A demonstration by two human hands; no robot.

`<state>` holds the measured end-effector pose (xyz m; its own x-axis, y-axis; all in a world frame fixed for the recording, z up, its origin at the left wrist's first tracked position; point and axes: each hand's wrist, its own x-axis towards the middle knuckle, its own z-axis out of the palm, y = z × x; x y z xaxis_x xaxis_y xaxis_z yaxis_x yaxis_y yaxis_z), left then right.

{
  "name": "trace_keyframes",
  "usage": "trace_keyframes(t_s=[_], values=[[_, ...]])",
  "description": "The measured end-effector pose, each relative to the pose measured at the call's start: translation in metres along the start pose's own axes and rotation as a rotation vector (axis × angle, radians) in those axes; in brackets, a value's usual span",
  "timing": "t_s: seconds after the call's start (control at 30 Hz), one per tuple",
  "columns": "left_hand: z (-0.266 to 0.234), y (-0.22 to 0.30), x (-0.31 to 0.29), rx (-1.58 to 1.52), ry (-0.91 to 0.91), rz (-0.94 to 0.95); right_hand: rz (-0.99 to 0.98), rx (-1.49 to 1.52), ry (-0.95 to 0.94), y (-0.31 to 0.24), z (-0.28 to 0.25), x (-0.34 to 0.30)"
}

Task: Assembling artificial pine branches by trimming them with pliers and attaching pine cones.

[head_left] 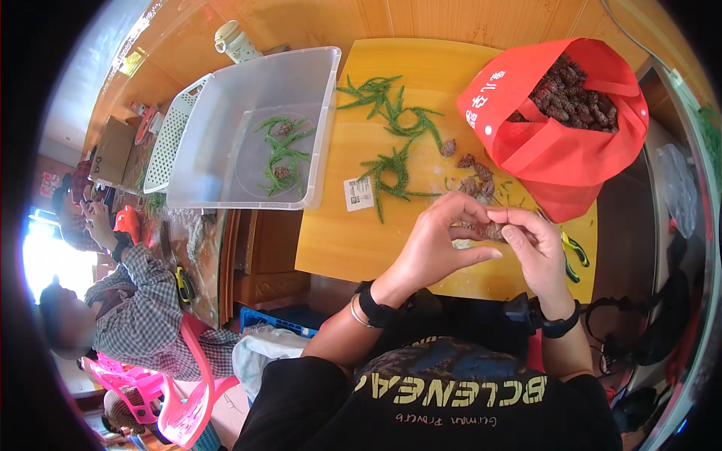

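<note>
Over the near part of the yellow table [320, 248], both my hands meet around a brown pine cone [492, 231]. My left hand [442, 234] has its fingers curled at the cone's left side, thumb held out. From the right, my right hand [535, 246] closes thumb and fingers on the same cone; a thin dark strand seems to show at the fingertips. More loose pine cones [482, 171] lie just beyond the hands. Left of them are green sprigs bent into rings [389, 174] and a white printed tag [359, 194].
A red bag [519, 146] full of pine cones stands at the right. Yellow-and-black pliers [576, 259] lie near my right hand. At the left, a clear plastic bin [218, 128] holds sprigs with cones. Another person in a checked shirt [143, 301] sits farther left.
</note>
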<state>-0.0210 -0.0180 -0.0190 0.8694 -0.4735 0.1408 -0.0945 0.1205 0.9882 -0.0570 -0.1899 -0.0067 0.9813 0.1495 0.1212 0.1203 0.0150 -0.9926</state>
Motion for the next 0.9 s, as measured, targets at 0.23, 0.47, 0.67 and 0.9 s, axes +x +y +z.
trace_keyframes(t_s=[0.23,0.47,0.67,0.9], values=[[-0.049,-0.023,0.016,0.791,0.241,0.078,0.022,0.125,0.074,0.004,-0.011,-0.011],[-0.075,-0.049,0.021,1.291,0.268,-0.121,0.028,0.158,0.086,0.004,-0.008,-0.019],[-0.085,-0.046,0.021,0.951,0.318,-0.150,-0.001,0.098,0.069,0.006,-0.005,-0.024],[-0.067,0.000,-0.005,-0.185,0.213,-0.111,0.010,0.077,0.010,0.004,0.003,-0.018]])
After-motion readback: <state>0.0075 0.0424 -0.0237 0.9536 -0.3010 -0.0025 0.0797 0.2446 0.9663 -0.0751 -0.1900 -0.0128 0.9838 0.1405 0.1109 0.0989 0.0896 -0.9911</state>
